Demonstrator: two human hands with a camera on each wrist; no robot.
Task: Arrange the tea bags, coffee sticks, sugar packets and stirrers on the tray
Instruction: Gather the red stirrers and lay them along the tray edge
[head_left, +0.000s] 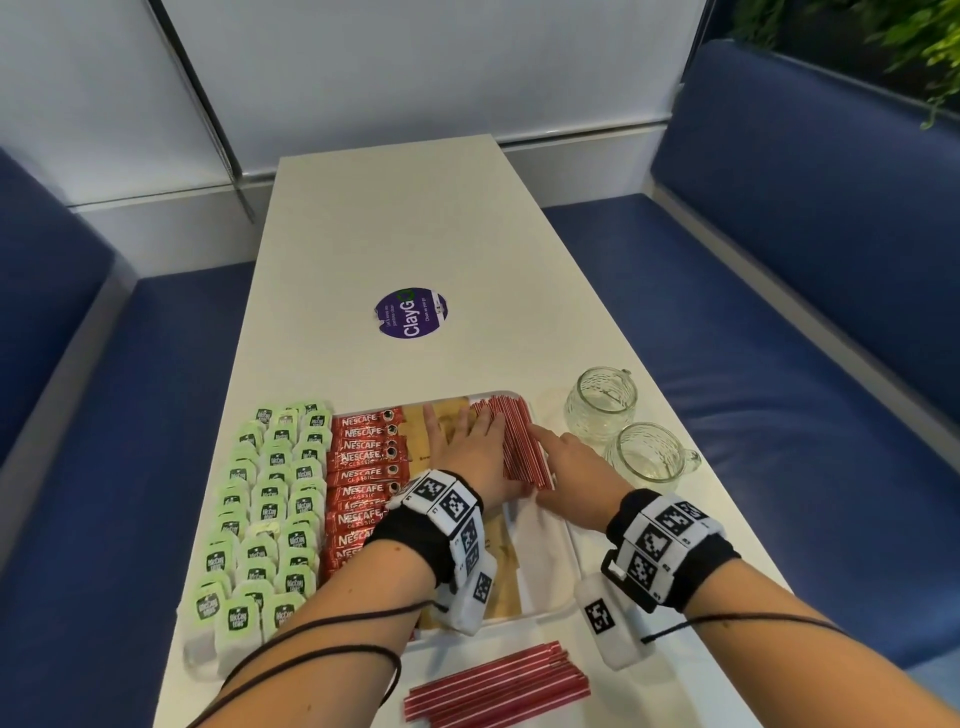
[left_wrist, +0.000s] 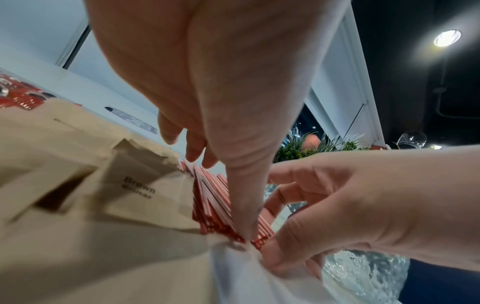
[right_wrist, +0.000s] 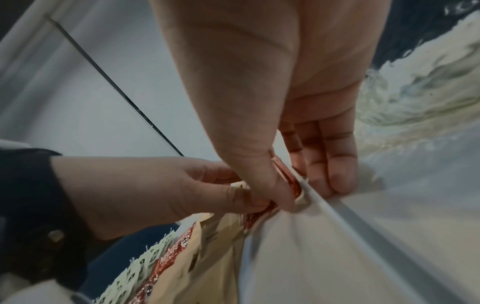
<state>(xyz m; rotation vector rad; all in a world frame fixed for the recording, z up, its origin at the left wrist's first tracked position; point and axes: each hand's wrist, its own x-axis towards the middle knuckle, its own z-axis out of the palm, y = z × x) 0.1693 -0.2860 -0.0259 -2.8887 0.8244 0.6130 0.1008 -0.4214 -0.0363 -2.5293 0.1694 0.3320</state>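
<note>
A white tray (head_left: 540, 551) holds green tea bags (head_left: 270, 499) on the left, then red coffee sticks (head_left: 363, 467), brown sugar packets (head_left: 441, 410) and a bundle of red stirrers (head_left: 519, 441) at the far right. My left hand (head_left: 470, 447) lies flat with straight fingers over the sugar packets, against the bundle's left side. Its thumb (left_wrist: 244, 226) touches the stirrers' (left_wrist: 210, 197) near ends. My right hand (head_left: 569, 462) lies with straight fingers along the bundle's right side, by the tray rim. Its thumb (right_wrist: 272, 185) presses the stirrer ends (right_wrist: 285, 176). More stirrers (head_left: 493, 686) lie loose on the table in front of the tray.
Two empty glass cups (head_left: 600, 402) (head_left: 649, 457) stand just right of the tray, close to my right hand. A round purple sticker (head_left: 412, 313) marks the white table beyond the tray. Blue benches (head_left: 779, 312) flank the table on both sides.
</note>
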